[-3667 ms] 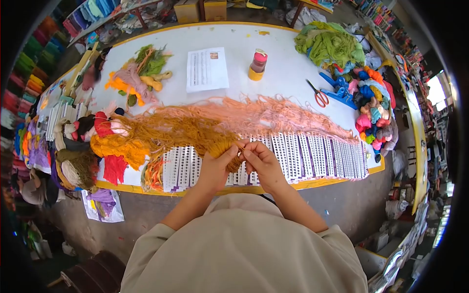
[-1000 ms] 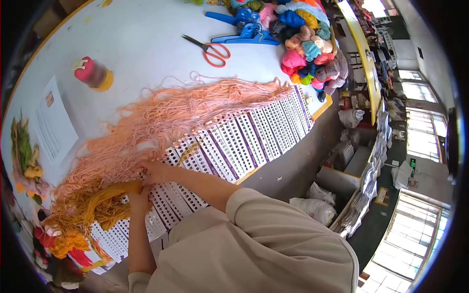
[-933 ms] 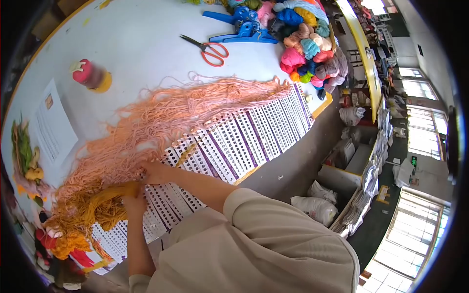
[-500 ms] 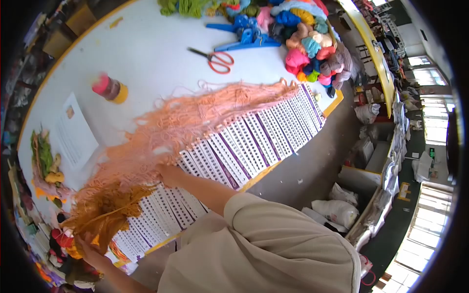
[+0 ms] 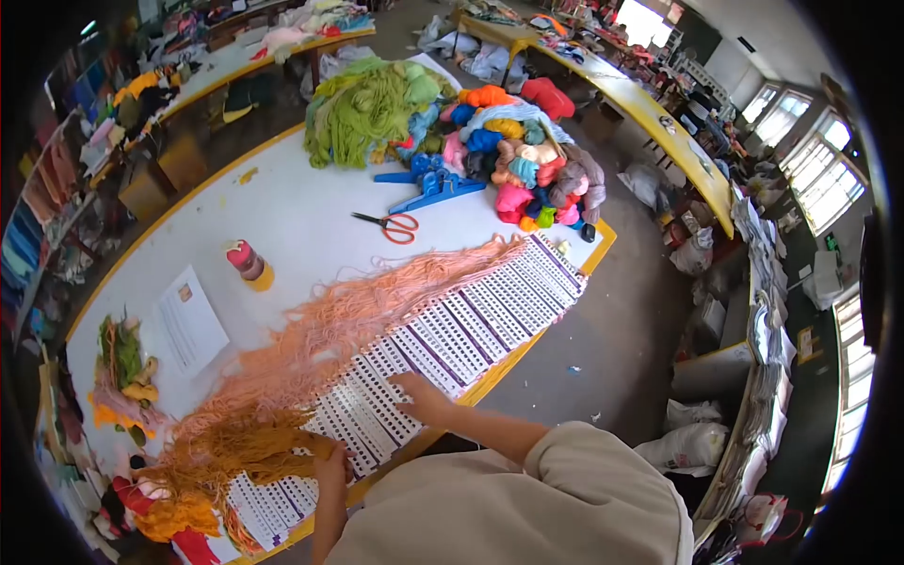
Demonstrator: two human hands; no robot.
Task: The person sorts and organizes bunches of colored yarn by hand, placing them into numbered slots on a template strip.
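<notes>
Left hand has the narrow end of one mustard-brown yarn bunch pinched up; right hand is loosely open over the punched cards, can't tell if touching. Bunch lies over the row's left end, long axis running left from the hand. Beyond: one peach yarn spread, one scissors, one paper sheet, one pink-topped bottle.
</notes>
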